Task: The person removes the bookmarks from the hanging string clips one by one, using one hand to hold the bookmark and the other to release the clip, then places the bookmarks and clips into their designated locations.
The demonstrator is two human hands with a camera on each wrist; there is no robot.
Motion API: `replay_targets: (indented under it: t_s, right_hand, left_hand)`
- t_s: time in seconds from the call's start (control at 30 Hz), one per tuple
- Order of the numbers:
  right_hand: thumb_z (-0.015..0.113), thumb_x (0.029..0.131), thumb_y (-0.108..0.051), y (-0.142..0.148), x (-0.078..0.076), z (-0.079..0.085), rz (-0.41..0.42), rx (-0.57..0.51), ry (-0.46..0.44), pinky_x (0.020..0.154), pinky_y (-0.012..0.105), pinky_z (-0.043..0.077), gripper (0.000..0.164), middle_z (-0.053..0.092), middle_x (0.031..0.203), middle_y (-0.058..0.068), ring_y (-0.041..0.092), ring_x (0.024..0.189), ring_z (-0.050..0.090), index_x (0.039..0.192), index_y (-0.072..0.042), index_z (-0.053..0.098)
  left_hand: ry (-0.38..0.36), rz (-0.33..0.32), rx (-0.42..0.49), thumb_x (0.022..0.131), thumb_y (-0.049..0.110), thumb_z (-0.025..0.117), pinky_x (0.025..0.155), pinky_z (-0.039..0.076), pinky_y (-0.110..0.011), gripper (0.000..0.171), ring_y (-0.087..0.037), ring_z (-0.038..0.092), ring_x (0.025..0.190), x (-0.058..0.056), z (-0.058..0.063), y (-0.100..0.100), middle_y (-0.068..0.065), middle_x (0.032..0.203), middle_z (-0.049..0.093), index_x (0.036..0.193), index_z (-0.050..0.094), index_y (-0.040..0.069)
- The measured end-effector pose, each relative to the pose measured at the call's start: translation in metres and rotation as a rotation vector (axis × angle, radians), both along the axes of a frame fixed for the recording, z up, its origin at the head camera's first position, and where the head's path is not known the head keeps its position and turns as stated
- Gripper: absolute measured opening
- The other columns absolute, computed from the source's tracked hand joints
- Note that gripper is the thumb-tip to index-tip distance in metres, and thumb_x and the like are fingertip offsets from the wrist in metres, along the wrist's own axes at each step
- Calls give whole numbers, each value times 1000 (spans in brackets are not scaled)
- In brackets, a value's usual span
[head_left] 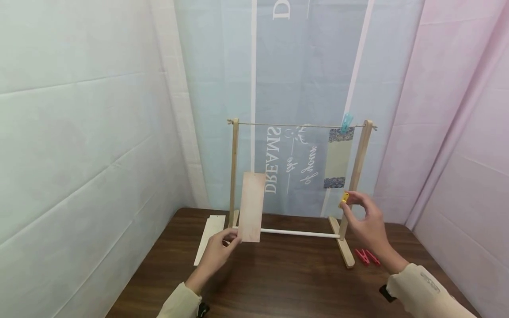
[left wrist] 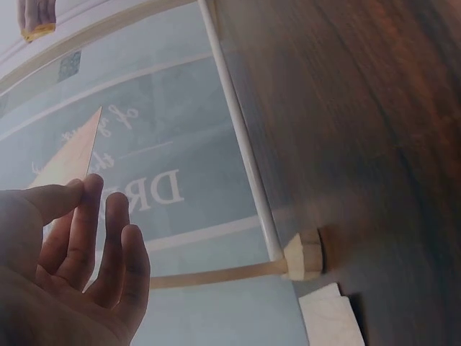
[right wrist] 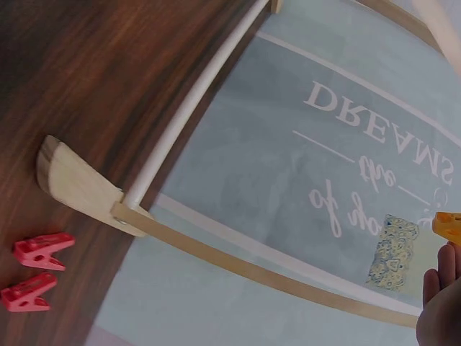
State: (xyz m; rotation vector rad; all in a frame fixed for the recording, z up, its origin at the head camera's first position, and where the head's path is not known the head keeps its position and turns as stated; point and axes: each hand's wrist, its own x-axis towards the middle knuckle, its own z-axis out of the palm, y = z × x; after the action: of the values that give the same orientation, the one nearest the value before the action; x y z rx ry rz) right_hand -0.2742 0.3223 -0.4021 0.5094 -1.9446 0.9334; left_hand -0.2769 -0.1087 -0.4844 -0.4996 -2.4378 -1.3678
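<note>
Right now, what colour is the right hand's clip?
The clip is yellow, clearest in the head view.

At the near left of my head feed I have the left sleeve (head_left: pixel 178 304), pale cream cloth, slightly rumpled, ending short of the left hand (head_left: pixel 218 249). The right sleeve (head_left: pixel 423 295) at the near right matches it — the same cream, with soft folds — and carries a greyish, curling mark (head_left: pixel 431 282) that I can't read from here. One small black piece (head_left: pixel 203 309) sits at the left cuff (head_left: pixel 192 291), a second black piece (head_left: pixel 387 293) at the right cuff (head_left: pixel 397 279); I can't make out what either is. The left hand and right hand (head_left: pixel 369 223) are bare.
</note>
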Motion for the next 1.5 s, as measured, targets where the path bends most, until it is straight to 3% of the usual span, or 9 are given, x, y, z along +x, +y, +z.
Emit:
replay_targets:
  t_s: [0.37, 0.6, 0.73, 0.93, 1.2, 1.5]
  right_hand:
    - [82, 91, 5, 12, 9, -24, -46, -5, -75, 96, 8, 38, 43, 74, 105, 10, -6, 106, 60, 132, 0, 70]
    - [82, 90, 6, 19, 14, -37, -75, -11, -94, 92, 9, 39, 46, 72, 103, 8, 3, 100, 62, 133, -1, 70]
    - [82, 88, 9, 25, 19, -45, -80, -9, -92, 92, 8, 37, 50, 71, 102, 8, 6, 98, 62, 135, -2, 70]
    - [83, 85, 12, 31, 24, -59, -85, -2, -86, 91, 5, 36, 51, 71, 98, 7, -1, 96, 60, 132, -1, 71]
    - [83, 82, 14, 37, 28, -74, -117, -27, -88, 91, 5, 36, 50, 70, 98, 12, -3, 98, 59, 129, 3, 71]
    - [86, 81, 11, 50, 38, -88, -185, -7, -155, 81, 6, 37, 51, 70, 99, 8, -4, 95, 59, 129, 1, 71]
  left_hand:
    - [-26, 37, 7, 98, 11, 80, 76, 56, -27, 11, -7, 66, 78, 8, -6, -20, 6, 88, 79, 109, 76, 12]
    - [-62, 6, 7, 99, 11, 79, 75, 57, -29, 13, -8, 69, 77, 15, -8, -31, 3, 87, 79, 111, 75, 8]
    - [-76, -3, -7, 100, 12, 78, 75, 56, -28, 11, -8, 69, 80, 20, -8, -36, 0, 88, 79, 110, 74, 9]
    - [-118, 42, -58, 100, 16, 79, 77, 55, -26, 10, -6, 68, 82, 26, -6, -44, 0, 90, 81, 108, 75, 14]
    - [-134, 57, -70, 98, 14, 80, 75, 55, -27, 10, -9, 69, 77, 28, -9, -57, 8, 86, 78, 107, 75, 14]
    - [-138, 83, -90, 99, 16, 79, 75, 55, -27, 7, -5, 68, 80, 29, -10, -71, 5, 87, 79, 104, 75, 15]
